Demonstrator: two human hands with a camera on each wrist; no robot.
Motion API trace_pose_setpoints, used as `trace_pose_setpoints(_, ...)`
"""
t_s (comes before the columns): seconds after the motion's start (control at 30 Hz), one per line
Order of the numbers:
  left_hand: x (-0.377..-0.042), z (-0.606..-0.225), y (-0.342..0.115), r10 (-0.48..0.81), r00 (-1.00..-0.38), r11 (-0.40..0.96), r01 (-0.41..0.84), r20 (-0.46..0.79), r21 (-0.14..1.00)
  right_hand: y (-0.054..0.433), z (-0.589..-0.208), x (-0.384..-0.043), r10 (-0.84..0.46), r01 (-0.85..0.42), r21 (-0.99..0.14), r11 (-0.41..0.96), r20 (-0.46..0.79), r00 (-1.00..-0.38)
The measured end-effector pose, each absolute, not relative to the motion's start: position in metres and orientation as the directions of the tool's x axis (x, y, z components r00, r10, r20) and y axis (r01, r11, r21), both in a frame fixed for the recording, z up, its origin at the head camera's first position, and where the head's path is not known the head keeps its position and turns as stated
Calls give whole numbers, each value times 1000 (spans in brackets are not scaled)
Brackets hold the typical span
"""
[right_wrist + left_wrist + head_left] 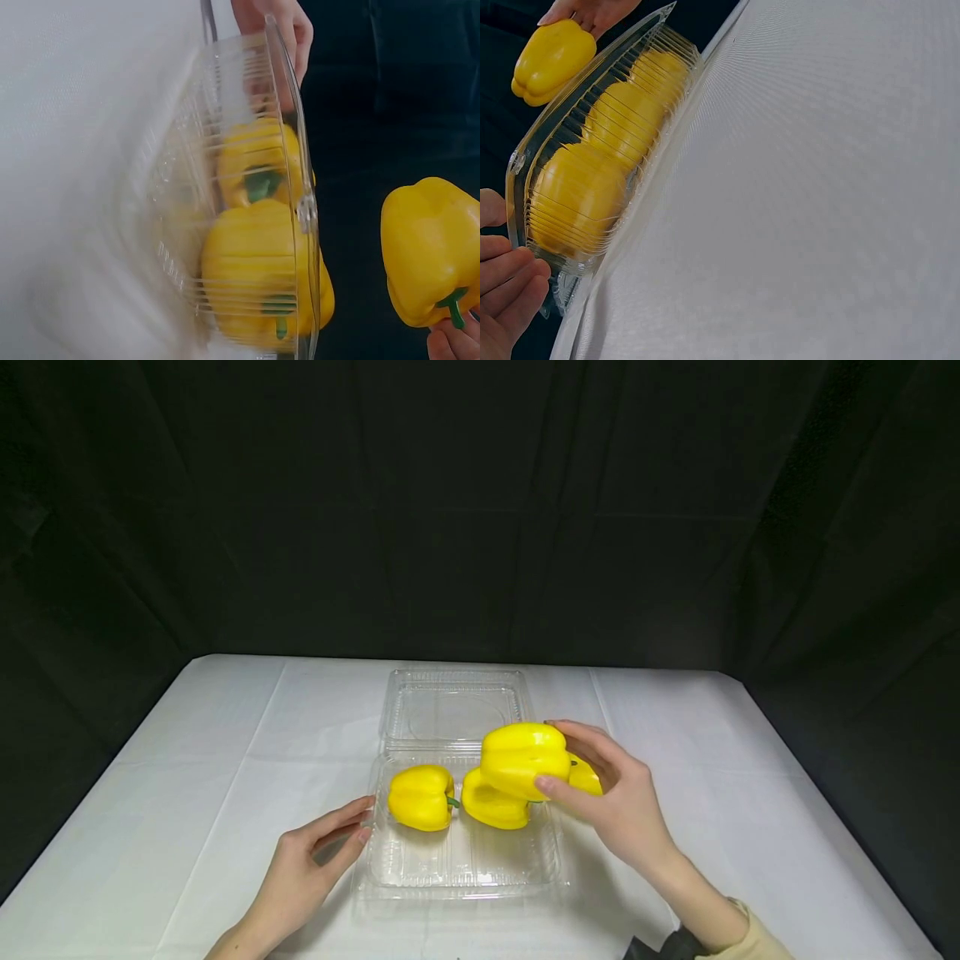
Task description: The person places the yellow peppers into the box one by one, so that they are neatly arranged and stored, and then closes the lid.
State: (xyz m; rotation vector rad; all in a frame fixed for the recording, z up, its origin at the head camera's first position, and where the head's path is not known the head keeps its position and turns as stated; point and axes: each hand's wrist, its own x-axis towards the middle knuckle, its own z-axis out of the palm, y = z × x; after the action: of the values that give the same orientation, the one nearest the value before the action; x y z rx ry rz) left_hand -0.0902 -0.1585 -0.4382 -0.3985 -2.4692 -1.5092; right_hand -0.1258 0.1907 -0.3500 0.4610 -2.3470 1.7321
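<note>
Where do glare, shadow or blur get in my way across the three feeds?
Head: a highlight on the held pepper, soft shadow on the white cloth right of the clear container; left wrist: moiré-like lines on the cloth, ribbed plastic striping the peppers behind it; right wrist: the container's lower left smeared, the held pepper fairly crisp.

Person's bare left hand (311, 853) low, fingers lightly bent, thumb set apart below them, person's bare right hand (628, 810) raised opposite, thumb and fingers spread in a grip, bare right forearm (699, 900) slanting up leftward.
</note>
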Motion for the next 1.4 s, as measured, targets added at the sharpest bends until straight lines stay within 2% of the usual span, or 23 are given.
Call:
trace_pose_setpoints(0.53, -90, -439, -158, 115, -922, 434, 382, 371, 816, 184, -355, -124, -185, -408, -872, 272, 369, -911)
trace_pose_setpoints(1.4, -91, -439, -159, 114, -930, 433, 364, 350, 825, 166, -366, -117, -248, -419, -876, 240, 362, -899)
